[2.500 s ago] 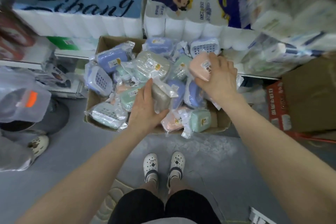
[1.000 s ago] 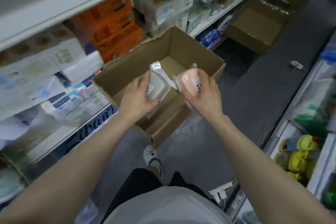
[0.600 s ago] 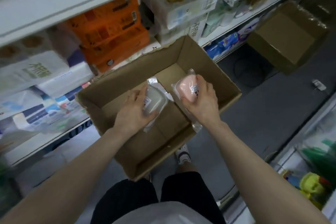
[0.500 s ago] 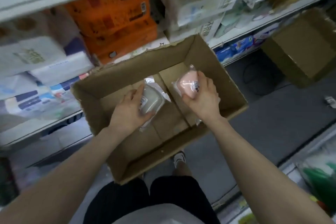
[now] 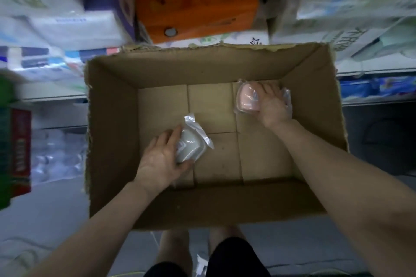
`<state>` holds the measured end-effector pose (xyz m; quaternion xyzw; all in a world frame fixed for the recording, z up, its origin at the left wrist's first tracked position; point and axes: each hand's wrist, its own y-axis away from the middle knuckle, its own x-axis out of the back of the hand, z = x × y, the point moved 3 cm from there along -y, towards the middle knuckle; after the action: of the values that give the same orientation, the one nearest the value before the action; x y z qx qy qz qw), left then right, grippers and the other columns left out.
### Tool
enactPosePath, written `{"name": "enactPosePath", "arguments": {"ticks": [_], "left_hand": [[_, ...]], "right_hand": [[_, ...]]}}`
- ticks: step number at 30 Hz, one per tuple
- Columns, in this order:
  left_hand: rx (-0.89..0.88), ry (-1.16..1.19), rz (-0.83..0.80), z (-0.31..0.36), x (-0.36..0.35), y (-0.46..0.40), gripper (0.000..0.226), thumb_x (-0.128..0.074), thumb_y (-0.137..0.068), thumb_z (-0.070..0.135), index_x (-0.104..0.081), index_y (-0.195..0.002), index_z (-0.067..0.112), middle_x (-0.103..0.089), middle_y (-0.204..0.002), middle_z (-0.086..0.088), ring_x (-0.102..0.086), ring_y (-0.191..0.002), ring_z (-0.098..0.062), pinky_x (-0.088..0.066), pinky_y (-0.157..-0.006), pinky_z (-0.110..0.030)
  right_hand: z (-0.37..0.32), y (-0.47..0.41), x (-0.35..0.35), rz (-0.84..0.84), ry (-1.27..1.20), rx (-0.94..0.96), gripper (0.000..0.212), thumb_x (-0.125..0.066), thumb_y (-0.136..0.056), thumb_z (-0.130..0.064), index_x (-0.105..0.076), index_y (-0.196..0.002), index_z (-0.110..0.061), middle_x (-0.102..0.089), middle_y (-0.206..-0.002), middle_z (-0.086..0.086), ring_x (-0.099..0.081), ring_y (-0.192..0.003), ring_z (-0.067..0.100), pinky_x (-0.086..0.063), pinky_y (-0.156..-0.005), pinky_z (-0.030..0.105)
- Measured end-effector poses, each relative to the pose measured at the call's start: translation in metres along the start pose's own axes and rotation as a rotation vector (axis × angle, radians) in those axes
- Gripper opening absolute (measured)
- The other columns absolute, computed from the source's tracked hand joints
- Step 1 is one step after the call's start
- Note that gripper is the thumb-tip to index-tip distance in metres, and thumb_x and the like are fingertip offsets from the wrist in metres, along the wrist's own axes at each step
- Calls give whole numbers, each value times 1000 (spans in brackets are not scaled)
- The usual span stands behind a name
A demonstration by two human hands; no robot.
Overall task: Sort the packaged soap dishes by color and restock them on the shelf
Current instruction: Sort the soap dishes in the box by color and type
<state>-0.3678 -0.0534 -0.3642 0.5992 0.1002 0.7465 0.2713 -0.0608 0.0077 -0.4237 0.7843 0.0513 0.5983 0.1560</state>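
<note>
Head view: an open cardboard box (image 5: 108, 141) stood on the floor before the stocked shelving (image 5: 56, 96), its interior bare except for the two items in hand. The left hand (image 5: 161, 159) gripped a grey packaged soap dish (image 5: 191, 147), thumb below and fingers curled over its left edge, low over the box floor at about 7 o'clock of the box centre. The right hand (image 5: 272, 105) lay over a pink packaged soap dish (image 5: 247, 100), fingers spread across its wrapper, at the far right corner, about 1 o'clock. Whether that hand truly clasped the pack or merely pressed it down could not be determined. The two dishes were well apart, which in my judgement served to start separate colour groups inside the box. An orange carton (image 5: 195, 0) sat at 12 o'clock beyond the box.
</note>
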Motion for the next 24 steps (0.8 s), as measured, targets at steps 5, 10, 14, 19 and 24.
{"name": "enactPosePath", "arguments": {"ticks": [5,10,14,19,24], "left_hand": [[-23,-46,-8,4,-9,-10,93,-63,-82,57,-12,-153,26,-33,-149,-3,-37,-130,-25,-31,-109,-37],[-90,-144,-45,17,-18,-43,90,-67,-83,47,-12,-152,28,-31,-150,-2,-34,-133,-26,-32,-108,-39],[-114,-122,-79,18,-20,-47,96,-73,-80,37,-12,-153,27,-28,-150,-2,-27,-136,-27,-29,-112,-40],[-144,-232,191,7,25,-13,90,-75,-77,37,-25,-150,20,-34,-151,-11,-26,-142,-34,-11,-118,-42],[47,-304,542,-39,81,40,67,-61,-88,21,-33,-149,8,-30,-153,-20,-15,-146,-39,-15,-119,-52]], "right_hand": [[2,1,-9,1,50,65,83,-71,-84,-31,-25,-152,-22,-32,-151,6,-27,-139,28,-14,-117,43],[-11,30,5,32,5,104,89,-74,-80,-16,-24,-154,-17,-26,-158,10,-20,-146,31,-11,-120,43],[-41,55,12,52,-115,195,80,-70,-83,-10,-30,-152,-13,-30,-156,14,-29,-143,33,-32,-114,47],[-94,73,-13,-79,-140,409,84,-78,-74,-14,-36,-147,-15,-38,-149,11,-42,-133,34,-41,-108,48],[-145,71,-46,-212,55,639,99,-89,-59,-26,-42,-145,-15,-45,-143,18,-39,-134,41,-35,-109,52]]}}
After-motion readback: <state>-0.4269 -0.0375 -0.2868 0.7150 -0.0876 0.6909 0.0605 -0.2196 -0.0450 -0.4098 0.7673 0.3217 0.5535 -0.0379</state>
